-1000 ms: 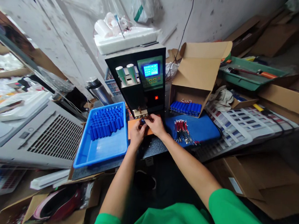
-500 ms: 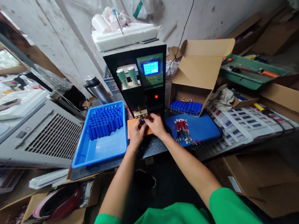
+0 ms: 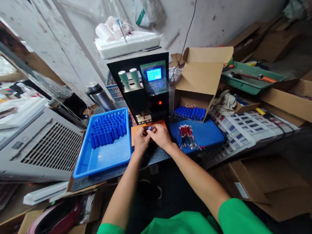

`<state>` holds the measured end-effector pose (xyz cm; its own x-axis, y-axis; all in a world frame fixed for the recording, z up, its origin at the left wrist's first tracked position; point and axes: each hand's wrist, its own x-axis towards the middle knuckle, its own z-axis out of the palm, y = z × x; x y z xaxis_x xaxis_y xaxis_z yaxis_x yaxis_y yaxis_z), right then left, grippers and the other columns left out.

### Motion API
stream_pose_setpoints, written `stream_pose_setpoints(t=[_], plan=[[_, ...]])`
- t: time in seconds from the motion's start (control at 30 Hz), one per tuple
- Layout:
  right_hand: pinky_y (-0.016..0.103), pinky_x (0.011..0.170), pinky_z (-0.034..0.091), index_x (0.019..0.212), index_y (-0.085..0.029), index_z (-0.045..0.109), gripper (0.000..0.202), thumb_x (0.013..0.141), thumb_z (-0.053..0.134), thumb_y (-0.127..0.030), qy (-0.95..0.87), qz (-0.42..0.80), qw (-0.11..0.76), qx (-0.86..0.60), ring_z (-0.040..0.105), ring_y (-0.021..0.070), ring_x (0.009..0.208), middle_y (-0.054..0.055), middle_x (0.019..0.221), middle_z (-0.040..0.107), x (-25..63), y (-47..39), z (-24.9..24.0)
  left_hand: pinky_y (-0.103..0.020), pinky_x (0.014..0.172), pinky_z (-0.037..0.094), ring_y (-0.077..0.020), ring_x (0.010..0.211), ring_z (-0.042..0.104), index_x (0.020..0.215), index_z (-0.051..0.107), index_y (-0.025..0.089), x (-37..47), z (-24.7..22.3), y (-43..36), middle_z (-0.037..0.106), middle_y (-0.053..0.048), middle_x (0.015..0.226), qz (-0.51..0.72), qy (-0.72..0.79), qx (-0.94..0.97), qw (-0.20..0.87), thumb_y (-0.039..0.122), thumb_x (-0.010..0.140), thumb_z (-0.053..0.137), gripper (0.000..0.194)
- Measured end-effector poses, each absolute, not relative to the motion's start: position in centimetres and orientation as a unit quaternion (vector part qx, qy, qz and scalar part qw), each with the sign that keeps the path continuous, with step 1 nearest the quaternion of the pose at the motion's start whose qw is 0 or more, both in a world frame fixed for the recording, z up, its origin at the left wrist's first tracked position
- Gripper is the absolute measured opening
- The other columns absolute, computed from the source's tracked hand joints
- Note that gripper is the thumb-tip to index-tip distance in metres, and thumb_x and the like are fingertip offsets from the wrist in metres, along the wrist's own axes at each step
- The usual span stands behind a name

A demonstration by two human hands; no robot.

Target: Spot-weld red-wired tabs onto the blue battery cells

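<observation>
Both hands meet over the orange plate at the foot of a black spot-welding machine with a lit screen. Between my left hand and my right hand is a small blue cell, its end facing up; the fingers of both hands are closed on it. The machine's electrode tips stand just behind the fingers. Left of the hands, a blue tray holds blue cells. On a blue pad at the right lies a bunch of red and black wires.
An open cardboard box with blue wired cells stands behind the pad. A steel flask is behind the tray. Farther right are a green tray and a white plastic crate.
The hands and the cell have drawn slightly back from the electrode tips, and the cell's end now shows more clearly. The whole view has shifted a little.
</observation>
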<state>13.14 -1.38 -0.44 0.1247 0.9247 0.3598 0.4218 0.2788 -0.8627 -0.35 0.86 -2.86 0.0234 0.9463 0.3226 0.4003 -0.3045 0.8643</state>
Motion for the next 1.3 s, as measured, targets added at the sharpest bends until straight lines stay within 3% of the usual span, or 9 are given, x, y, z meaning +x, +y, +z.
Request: stream_pose_setpoints(t=[0.3,0.53,0.8,0.93,1.07,1.3], plan=[[0.030,0.075,0.048,0.084,-0.020,0.071,0.015,0.093,0.061,-0.026,-0.641,0.179,0.478,-0.573,0.063,0.0208,0.077,0.007,0.078,0.067,13.4,-2.1,0.0,-0.026,0.067,0.047,-0.0141,0.073,0.059,0.100,0.067,0.019,-0.6,-2.7,0.3,0.066,-0.004,0.088,0.463,0.486,0.718,0.183,0.041,0.084,0.068,0.027],[0.028,0.085,0.052,0.124,-0.016,0.069,0.031,0.099,0.053,-0.026,-0.643,0.046,0.487,-0.589,0.067,0.0201,0.089,0.011,0.103,0.069,21.4,-0.5,-0.1,-0.027,0.062,0.047,-0.0144,0.066,0.058,0.096,0.069,0.019,-0.6,-2.4,0.9,0.067,-0.003,0.082,0.479,0.485,0.711,0.173,0.049,0.084,0.068,0.032],[0.033,0.094,0.051,0.137,-0.010,0.059,0.039,0.105,0.043,-0.025,-0.678,-0.106,0.279,-0.672,0.065,0.0248,0.106,0.016,0.113,0.067,31.7,2.3,0.2,-0.029,0.068,0.051,-0.0166,0.069,0.065,0.090,0.072,0.019,-0.5,-1.7,0.6,0.073,-0.004,0.081,0.444,0.501,0.731,0.134,0.051,0.088,0.061,0.034],[0.035,0.095,0.051,0.140,-0.010,0.056,0.040,0.105,0.039,-0.020,-0.675,-0.114,0.177,-0.707,0.061,0.0264,0.113,0.018,0.120,0.064,32.9,3.3,0.1,-0.029,0.069,0.052,-0.0179,0.071,0.068,0.089,0.072,0.020,-0.5,-1.9,0.7,0.074,-0.004,0.083,0.438,0.506,0.733,0.118,0.051,0.088,0.060,0.034],[0.037,0.093,0.052,0.130,-0.006,0.060,0.038,0.102,0.034,-0.008,-0.690,-0.103,0.070,-0.713,0.061,0.0281,0.113,0.022,0.121,0.062,32.6,4.4,0.5,-0.030,0.072,0.053,-0.0189,0.076,0.071,0.090,0.072,0.020,-0.6,-2.0,0.8,0.076,-0.005,0.086,0.434,0.501,0.738,0.126,0.050,0.090,0.059,0.033],[0.038,0.091,0.054,0.123,-0.001,0.061,0.037,0.099,0.032,-0.003,-0.711,-0.096,0.014,-0.696,0.062,0.0289,0.110,0.026,0.119,0.061,31.3,5.2,1.6,-0.030,0.070,0.052,-0.0182,0.073,0.069,0.089,0.072,0.020,-1.0,-2.4,0.9,0.075,-0.004,0.082,0.442,0.495,0.739,0.111,0.048,0.090,0.060,0.030]])
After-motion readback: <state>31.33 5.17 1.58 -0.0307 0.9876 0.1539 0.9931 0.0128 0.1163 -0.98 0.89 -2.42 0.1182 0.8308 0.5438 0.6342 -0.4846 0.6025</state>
